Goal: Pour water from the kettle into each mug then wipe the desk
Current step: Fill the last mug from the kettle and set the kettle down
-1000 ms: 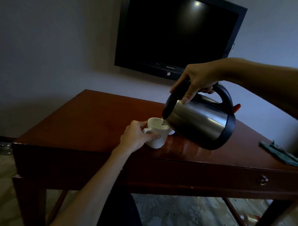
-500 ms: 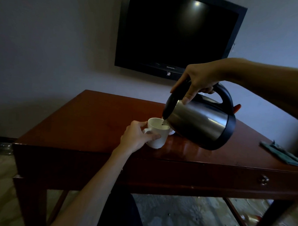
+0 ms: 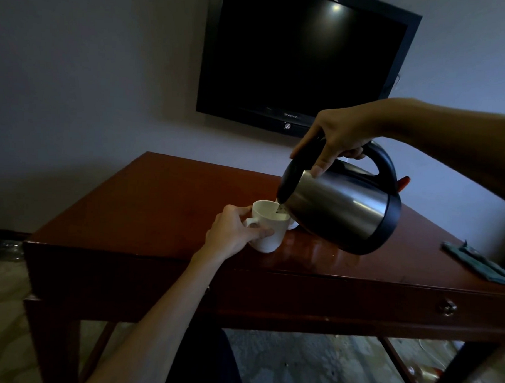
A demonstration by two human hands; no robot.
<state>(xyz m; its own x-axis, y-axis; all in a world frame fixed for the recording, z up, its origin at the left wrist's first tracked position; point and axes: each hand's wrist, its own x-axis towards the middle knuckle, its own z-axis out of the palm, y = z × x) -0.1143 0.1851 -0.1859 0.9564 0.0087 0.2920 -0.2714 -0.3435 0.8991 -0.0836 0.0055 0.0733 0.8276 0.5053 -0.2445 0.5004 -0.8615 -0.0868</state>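
at the far left the patterned floor (image 3: 0, 310) shows beside the dark wooden desk (image 3: 146, 204), whose glossy top fills the middle of the view. the left hand (image 3: 232, 234) reaches in from below and grips a white mug (image 3: 268, 229) standing upright on the desk, fingers curled round its handle side and thumb against its wall. just behind that mug, a bit of a second white mug (image 3: 292, 224) peeks out, mostly hidden by the kettle. on the wall above hangs a dark, switched-off television (image 3: 306, 60); its lower bezel reads "skyworth". the steel kettle (image 3: 340, 209) is held in the air over the desk, tipped so its long axis slants down to the left, spout over the first mug's rim and black base up to the right. a thin stream of water runs from the spout into the mug. the right hand (image 3: 337, 137) is wrapped round the black handle, thumb lying down on the steel side. a drawer knob (image 3: 446, 308) sits on the desk front. at the far right a green cloth (image 3: 479, 263) lies crumpled on the desk, well apart from the mugs.
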